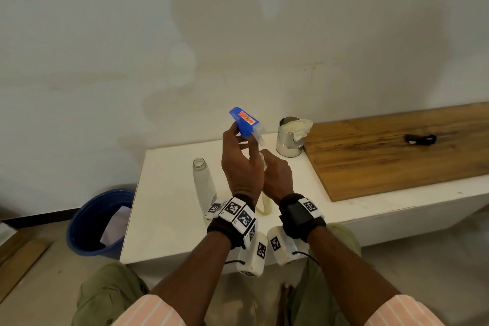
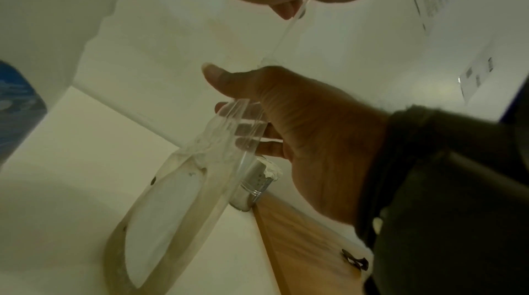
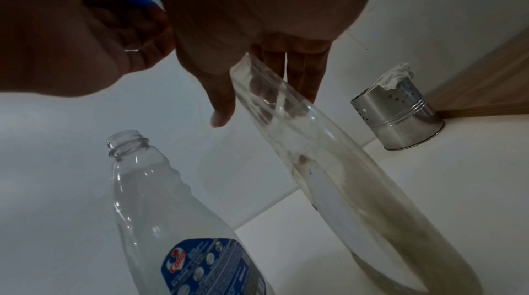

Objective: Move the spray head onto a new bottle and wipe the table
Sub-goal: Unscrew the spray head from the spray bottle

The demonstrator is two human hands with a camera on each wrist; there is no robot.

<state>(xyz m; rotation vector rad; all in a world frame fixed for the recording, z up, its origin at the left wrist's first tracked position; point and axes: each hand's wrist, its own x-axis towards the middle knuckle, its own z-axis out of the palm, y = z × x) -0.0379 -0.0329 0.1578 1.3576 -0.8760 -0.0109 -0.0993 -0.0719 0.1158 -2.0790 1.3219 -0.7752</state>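
The spray head (image 1: 244,122), lifted off, is held at frame centre by the left hand (image 1: 239,164); the old bottle (image 3: 315,152) is gripped by the right hand (image 1: 276,176). Next, insertion into the new bottle (image 1: 202,180), lower left, is required.

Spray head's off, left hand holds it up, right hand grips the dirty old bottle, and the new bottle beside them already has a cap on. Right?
Not quite: the new bottle has no cap; its threaded neck is open, as the right wrist view shows. The rest holds: the left hand holds the blue spray head up, and the right hand has its grip on the dirty old bottle.
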